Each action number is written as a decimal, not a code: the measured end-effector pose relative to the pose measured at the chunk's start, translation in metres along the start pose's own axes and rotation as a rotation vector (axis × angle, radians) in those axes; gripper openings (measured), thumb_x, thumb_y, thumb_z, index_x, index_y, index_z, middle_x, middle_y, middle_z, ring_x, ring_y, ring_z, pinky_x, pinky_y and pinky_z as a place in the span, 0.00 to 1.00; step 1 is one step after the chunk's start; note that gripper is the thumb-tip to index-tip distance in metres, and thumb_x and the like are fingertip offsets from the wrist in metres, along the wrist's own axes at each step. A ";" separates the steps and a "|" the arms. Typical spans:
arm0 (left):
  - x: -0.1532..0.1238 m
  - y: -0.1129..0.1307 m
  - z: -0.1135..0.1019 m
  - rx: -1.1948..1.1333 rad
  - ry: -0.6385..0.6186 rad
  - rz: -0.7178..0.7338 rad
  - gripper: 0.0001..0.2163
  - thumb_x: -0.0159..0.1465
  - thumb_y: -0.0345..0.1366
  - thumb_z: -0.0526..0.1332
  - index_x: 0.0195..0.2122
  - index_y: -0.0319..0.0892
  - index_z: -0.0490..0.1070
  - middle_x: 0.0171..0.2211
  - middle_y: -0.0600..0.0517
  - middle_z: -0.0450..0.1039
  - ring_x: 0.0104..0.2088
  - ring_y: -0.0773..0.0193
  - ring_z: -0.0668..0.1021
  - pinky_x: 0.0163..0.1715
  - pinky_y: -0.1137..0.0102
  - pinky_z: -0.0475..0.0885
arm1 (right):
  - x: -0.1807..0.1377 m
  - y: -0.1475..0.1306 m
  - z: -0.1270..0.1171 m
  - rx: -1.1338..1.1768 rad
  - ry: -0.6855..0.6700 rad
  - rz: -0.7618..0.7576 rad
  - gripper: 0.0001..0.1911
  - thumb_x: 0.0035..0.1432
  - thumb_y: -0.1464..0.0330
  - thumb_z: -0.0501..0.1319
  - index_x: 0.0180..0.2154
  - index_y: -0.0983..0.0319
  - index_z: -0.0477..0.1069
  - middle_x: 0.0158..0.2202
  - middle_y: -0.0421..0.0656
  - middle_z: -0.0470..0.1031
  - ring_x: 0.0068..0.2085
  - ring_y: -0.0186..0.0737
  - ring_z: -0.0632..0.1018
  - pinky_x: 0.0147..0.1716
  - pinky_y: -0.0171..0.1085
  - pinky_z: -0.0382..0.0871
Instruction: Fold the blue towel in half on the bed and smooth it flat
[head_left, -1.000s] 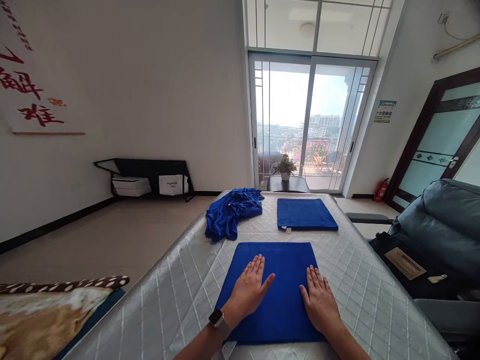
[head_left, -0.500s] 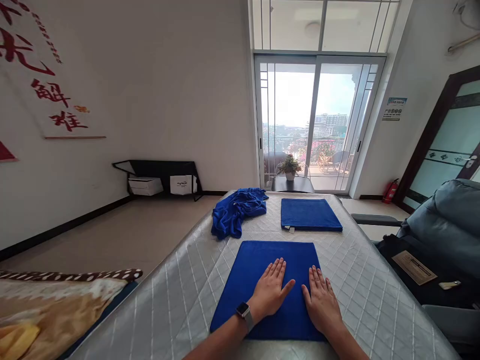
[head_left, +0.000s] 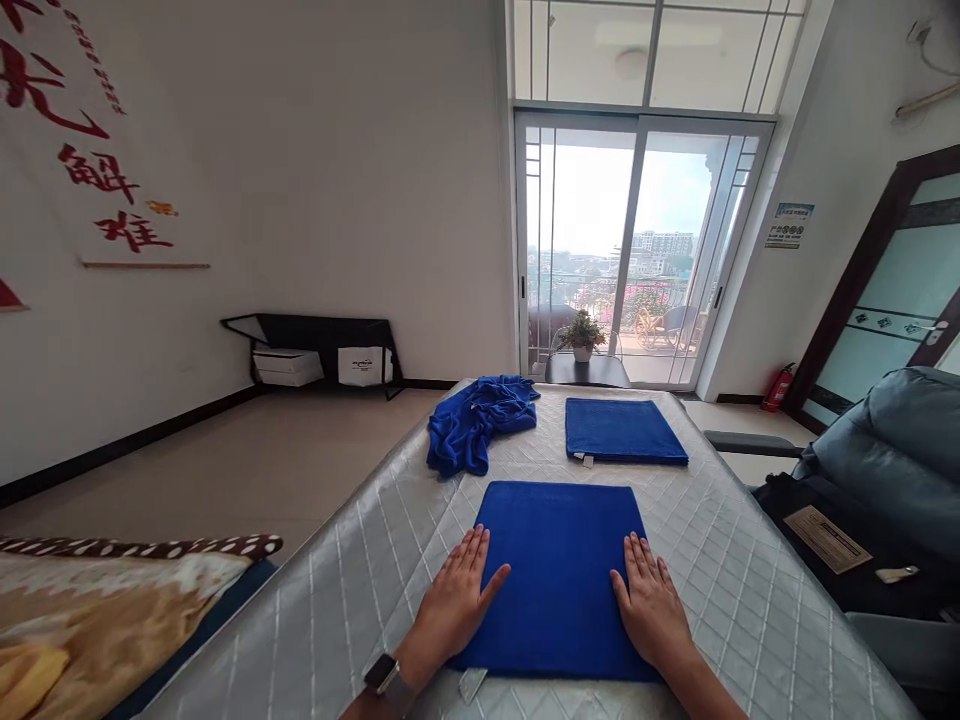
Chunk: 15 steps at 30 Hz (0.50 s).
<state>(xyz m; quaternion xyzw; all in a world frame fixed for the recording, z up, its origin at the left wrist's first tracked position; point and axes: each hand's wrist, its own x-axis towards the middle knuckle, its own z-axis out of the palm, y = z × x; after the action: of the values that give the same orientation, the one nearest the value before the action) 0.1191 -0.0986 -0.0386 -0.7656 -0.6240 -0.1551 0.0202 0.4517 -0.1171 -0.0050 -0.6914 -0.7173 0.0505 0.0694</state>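
Observation:
In front of me a folded blue towel (head_left: 559,580) lies flat on the quilted silver cover (head_left: 360,590), a white tag showing at its near left corner. My left hand (head_left: 459,590), with a watch on the wrist, rests flat along the towel's left edge, fingers stretched forward. On the right edge lies my right hand (head_left: 651,600), palm down and fingers extended. Neither hand grips anything. Beyond them sits a flat stack of folded blue cloth (head_left: 626,430) with a small tag, and to its left a crumpled blue cloth pile (head_left: 480,420).
A grey armchair (head_left: 911,440) with a black bag stands close on the right. At lower left is a patterned blanket (head_left: 135,610). A potted plant (head_left: 581,335) stands on a chair past the far edge, before sliding glass doors.
My left hand has slid left from the towel's middle to its left edge. The near left tag now shows. My right hand stays nearly where it was.

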 end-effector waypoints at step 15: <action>-0.003 -0.003 0.008 -0.021 0.052 -0.001 0.36 0.71 0.59 0.44 0.72 0.39 0.52 0.71 0.41 0.55 0.70 0.50 0.60 0.68 0.52 0.59 | -0.048 0.000 -0.008 0.013 -0.027 -0.008 0.39 0.69 0.48 0.39 0.72 0.64 0.48 0.74 0.43 0.45 0.74 0.45 0.46 0.71 0.50 0.42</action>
<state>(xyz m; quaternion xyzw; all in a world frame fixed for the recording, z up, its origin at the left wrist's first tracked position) 0.1175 -0.0985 -0.0475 -0.7612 -0.6219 -0.1815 0.0284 0.4551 -0.1656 0.0011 -0.6872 -0.7207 0.0641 0.0643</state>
